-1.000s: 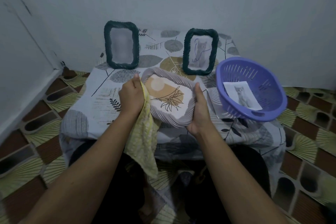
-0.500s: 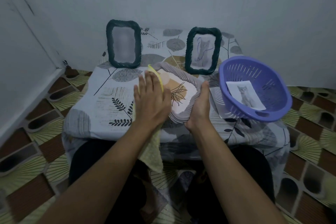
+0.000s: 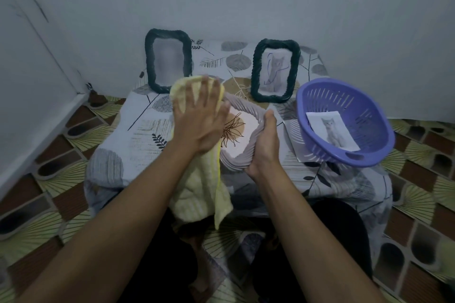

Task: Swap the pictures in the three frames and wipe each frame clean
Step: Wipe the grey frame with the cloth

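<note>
Just left of the purple basket [image 3: 357, 98], the grey frame [image 3: 242, 108] was tilted up. The right hand [image 3: 264, 147] curled round its rim, apparently to steady it. The left hand [image 3: 199, 118], fingers spread flat, pressed the yellow cloth [image 3: 197, 189] against its face to wipe it.

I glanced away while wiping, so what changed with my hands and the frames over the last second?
The left hand slid the yellow cloth from the left edge of the grey ribbed frame across its face to the far corner, fingers now flat. The right hand kept gripping its right edge. Both dark green frames, the purple plastic basket and its cat photo stayed put.
</note>
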